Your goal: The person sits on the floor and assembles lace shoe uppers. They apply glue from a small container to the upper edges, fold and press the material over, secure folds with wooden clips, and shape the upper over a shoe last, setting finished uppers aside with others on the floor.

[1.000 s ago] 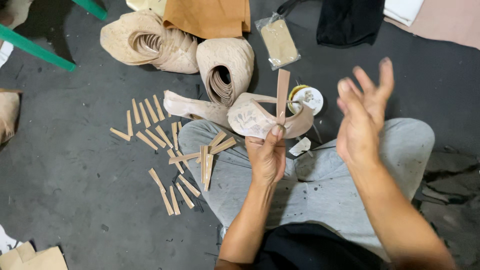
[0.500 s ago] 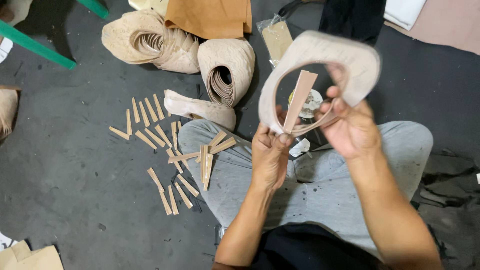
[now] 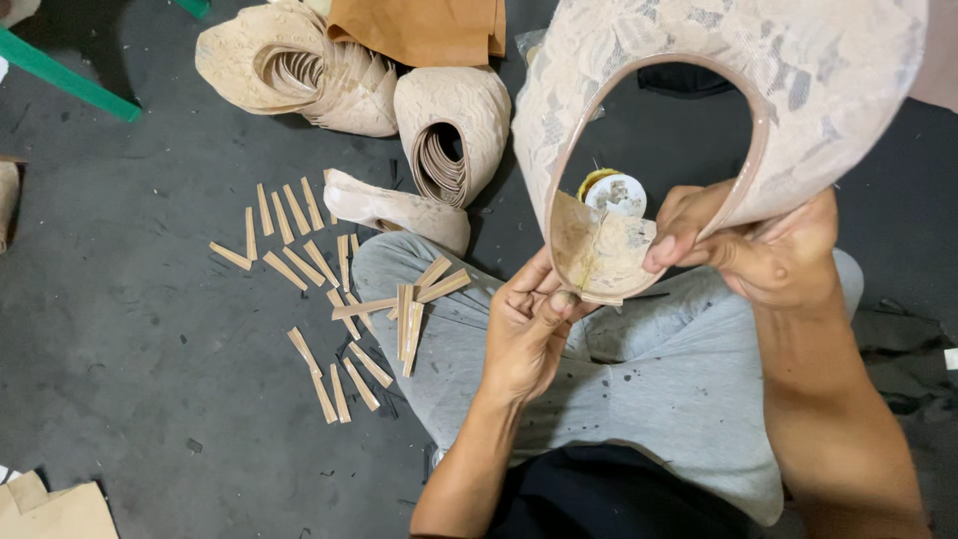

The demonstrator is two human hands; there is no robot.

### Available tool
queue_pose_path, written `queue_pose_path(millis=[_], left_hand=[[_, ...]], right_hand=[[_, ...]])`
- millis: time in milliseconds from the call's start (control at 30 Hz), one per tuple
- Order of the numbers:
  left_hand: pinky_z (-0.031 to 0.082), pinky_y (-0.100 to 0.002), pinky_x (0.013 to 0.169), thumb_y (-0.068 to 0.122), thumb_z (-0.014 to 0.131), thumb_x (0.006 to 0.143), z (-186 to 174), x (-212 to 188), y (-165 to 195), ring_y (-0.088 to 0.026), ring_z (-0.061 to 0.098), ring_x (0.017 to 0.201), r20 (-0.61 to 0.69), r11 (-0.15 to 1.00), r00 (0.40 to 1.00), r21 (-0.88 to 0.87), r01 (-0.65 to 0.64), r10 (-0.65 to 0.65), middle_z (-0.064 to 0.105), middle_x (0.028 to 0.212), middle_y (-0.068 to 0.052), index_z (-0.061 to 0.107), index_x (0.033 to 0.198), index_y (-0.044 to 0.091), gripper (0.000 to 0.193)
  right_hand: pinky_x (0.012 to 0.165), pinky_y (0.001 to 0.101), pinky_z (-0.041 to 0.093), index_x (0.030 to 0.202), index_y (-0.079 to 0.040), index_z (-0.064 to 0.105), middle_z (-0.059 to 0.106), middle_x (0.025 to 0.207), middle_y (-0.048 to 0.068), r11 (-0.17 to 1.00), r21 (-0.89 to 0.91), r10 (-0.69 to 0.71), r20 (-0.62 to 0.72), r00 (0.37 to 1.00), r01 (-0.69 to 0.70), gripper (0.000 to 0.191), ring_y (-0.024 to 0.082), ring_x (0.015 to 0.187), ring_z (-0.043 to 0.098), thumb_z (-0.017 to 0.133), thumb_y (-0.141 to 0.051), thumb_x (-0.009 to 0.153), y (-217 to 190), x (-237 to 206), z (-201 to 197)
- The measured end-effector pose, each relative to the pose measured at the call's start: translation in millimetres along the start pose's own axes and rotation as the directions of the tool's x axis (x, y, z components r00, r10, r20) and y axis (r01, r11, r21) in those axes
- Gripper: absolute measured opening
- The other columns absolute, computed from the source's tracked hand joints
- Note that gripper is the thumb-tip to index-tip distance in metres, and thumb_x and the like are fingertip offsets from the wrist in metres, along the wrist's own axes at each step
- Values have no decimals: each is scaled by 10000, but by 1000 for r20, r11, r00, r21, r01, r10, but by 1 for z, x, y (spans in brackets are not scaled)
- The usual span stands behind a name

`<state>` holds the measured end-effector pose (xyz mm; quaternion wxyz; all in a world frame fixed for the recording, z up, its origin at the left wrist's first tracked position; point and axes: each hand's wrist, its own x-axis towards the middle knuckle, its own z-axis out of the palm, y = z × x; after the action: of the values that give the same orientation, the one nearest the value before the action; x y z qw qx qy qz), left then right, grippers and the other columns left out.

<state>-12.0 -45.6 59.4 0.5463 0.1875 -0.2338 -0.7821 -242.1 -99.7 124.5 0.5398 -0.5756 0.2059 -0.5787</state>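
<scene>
I hold a beige lace shoe upper up close to the camera, its opening forming a big loop. My right hand grips its right side near the heel end, fingers pinching the edge. My left hand pinches the lower inner part, where a tan lining patch with a yellowish glue streak shows. Both hands are above my grey-trousered lap.
Several tan strips lie scattered on the dark floor and on my knee. Stacks of lace uppers stand behind them, one more upper lies by my knee. A small glue tin shows through the loop. Brown leather sheets lie beyond.
The upper has been raised and turned toward the camera, now filling the top right. The strip that stood inside it is no longer visible; my right hand has taken hold of it.
</scene>
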Motion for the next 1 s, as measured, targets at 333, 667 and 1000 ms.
queue_pose_path(millis=[333, 667, 1000], left_hand=[[527, -400, 1144, 152, 642, 1058, 2, -2, -1, -219, 616, 1318, -18, 997, 998, -48, -68, 67, 601, 1449, -145, 445, 1516, -69, 545], [573, -395, 1022, 76, 548, 1118, 3, -1, -12, -229, 691, 1143, -154, 985, 974, -14, -173, 169, 676, 1293, -165, 555, 1402, -101, 335], [616, -339, 930, 95, 588, 1075, 6, 7, -7, -182, 712, 1031, -303, 955, 918, 225, -191, 255, 713, 1182, -147, 618, 1302, -123, 316]], right_hand=[[736, 371, 603, 996, 97, 670, 766, 959, 186, 966, -246, -22, 219, 975, 77, 179, 275, 831, 768, 735, -8, 866, -24, 14, 12], [740, 337, 604, 921, 80, 700, 766, 977, 185, 953, -294, 9, 247, 969, 66, 111, 286, 915, 769, 748, 29, 835, -25, 16, 32], [898, 357, 602, 1159, 47, 598, 715, 1130, 210, 951, -288, 97, -79, 992, -115, 355, 265, 1042, 737, 726, -175, 914, -13, 4, 30]])
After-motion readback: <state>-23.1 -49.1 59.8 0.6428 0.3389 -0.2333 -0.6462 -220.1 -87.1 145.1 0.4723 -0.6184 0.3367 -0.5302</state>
